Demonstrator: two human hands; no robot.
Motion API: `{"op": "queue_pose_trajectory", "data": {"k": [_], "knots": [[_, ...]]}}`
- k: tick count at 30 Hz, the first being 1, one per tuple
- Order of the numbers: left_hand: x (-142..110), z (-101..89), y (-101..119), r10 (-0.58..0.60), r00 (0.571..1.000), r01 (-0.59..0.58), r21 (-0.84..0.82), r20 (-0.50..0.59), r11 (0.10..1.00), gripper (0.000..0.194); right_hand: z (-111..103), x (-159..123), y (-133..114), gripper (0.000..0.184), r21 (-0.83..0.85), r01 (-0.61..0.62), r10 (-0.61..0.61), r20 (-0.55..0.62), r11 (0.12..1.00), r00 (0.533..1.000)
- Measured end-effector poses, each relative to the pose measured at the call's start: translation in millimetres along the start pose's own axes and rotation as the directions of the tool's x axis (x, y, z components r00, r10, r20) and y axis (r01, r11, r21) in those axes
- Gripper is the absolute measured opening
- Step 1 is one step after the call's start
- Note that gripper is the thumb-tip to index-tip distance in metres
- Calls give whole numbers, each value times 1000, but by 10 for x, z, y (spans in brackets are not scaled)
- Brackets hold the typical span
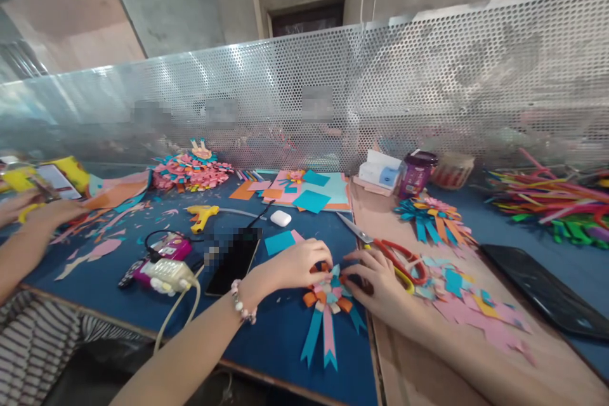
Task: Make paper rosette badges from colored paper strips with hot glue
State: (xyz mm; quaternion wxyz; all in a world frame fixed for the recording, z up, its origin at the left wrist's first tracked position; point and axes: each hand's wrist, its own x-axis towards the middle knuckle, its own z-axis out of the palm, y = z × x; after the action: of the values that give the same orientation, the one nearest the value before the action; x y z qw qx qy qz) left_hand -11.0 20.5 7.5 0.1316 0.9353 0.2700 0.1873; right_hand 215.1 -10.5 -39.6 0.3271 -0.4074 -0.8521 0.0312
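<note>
A paper rosette (328,297) in blue, pink and orange lies at the front of the blue table, its forked ribbon tails pointing towards me. My left hand (301,264) is closed on its upper left side, fingers bent over the orange loops. From the other side, my right hand (383,282) pinches the rosette's upper right edge with thumb and fingers. The fingertips partly hide its top. Just beyond my right hand are red-handled scissors (397,258), blades open a little and pointing away left. Blue paper squares (280,243) lie behind my left hand.
A phone (235,261), a white earbud case (280,219), a yellow glue gun (202,218) and a power strip (171,274) with cables lie left. Paper scraps (480,311) and a black tray (542,288) are right. A co-worker's hands (52,212) work far left. A perforated metal screen (285,95) stands behind.
</note>
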Motion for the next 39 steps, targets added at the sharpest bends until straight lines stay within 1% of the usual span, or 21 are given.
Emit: {"op": "queue_pose_trajectory", "data": {"k": [4, 8, 12, 14, 15, 17, 19, 20, 22, 24, 25, 27, 28, 30, 32, 34, 36, 37, 39], "knots": [[-13, -34, 23, 0, 1000, -1, -50, -22, 999, 10, -30, 29, 38, 9, 26, 65, -66, 22, 998, 998], [-17, -93, 25, -57, 990, 54, -30, -131, 998, 12, -105, 87, 63, 9, 33, 129, -130, 35, 991, 991], [-6, -137, -59, -165, 953, 186, 61, -253, 981, 15, -147, 159, 115, 11, 14, 153, -154, 58, 988, 986], [3, -196, -136, -262, 925, 308, 141, -276, 941, 16, -153, 206, 155, 11, -3, 147, -147, 58, 989, 987], [5, -247, -188, -323, 903, 381, 183, -282, 906, 16, -158, 235, 178, 11, -12, 144, -143, 60, 990, 988], [-8, -403, -326, -452, 836, 531, 252, -310, 809, 17, -178, 303, 235, 13, -30, 134, -132, 64, 990, 989], [-59, -623, -512, -547, 754, 647, 274, -363, 711, 24, -209, 385, 310, 14, -58, 118, -114, 66, 991, 991], [-101, -746, -617, -594, 701, 708, 283, -395, 647, 26, -226, 428, 356, 15, -75, 105, -100, 61, 992, 993], [-218, -985, -832, -695, 579, 815, 295, -426, 499, 24, -248, 516, 463, 17, -104, 72, -68, 43, 992, 997], [-361, -1171, -1015, -787, 460, 884, 297, -411, 362, 17, -245, 595, 579, 19, -124, 38, -35, 25, 992, 999], [-435, -1233, -1086, -821, 404, 907, 295, -403, 301, 16, -232, 629, 633, 21, -132, 20, -18, 16, 991, 1000], [-570, -1297, -1183, -871, 307, 936, 286, -383, 204, 22, -190, 673, 710, 24, -152, -13, 13, -5, 988, 1000], [-626, -1304, -1213, -888, 267, 945, 281, -376, 165, 28, -168, 680, 722, 26, -163, -30, 27, -23, 986, 999], [-708, -1292, -1254, -908, 204, 956, 275, -366, 104, 35, -137, 652, 674, 28, -185, -58, 46, -67, 981, 997], [-754, -1270, -1289, -917, 161, 961, 271, -365, 61, 35, -140, 557, 527, 27, -193, -53, 37, -86, 980, 996], [-782, -1256, -1326, -919, 130, 964, 264, -373, 29, 34, -177, 397, 314, 23, -162, 39, -45, -28, 986, 999], [-808, -1249, -1365, -917, 107, 967, 255, -385, 5, 34, -230, 194, 93, 23, -72, 221, -216, 79, 973, 973], [-824, -1248, -1383, -915, 98, 968, 251, -392, -4, 35, -255, 89, -3, 24, -50, 272, -264, 117, 961, 957], [-865, -1251, -1414, -910, 85, 970, 242, -405, -17, 37, -287, -106, -153, 27, -48, 306, -294, 170, 951, 941]]}}
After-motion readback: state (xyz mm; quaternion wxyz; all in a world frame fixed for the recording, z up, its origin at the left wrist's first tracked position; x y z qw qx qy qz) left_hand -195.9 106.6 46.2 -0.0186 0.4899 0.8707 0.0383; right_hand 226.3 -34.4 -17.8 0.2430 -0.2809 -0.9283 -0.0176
